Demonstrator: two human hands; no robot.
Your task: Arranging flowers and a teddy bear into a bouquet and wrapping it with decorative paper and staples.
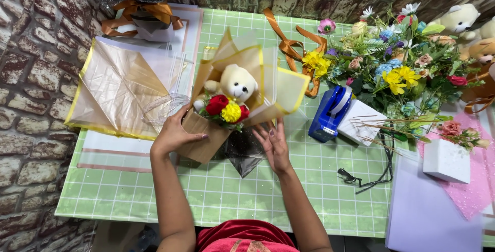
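While the left hand (175,134) clasps the brown-paper base of the bouquet (227,110), steadying it tilted on the green gridded table (232,190), the right hand (273,141) lies open and flat, holding nothing, pressing dark mesh wrap (245,151) beside it. A blue tape dispenser (330,114) stands near the right hand, within reach.

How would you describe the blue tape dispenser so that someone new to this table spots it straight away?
Start at the green checked table and find the big heap of loose flowers on its far right side. At the heap's near left edge, beside a white block, sits the tape dispenser. It is the only solid blue plastic thing there, with a roll of tape on top.
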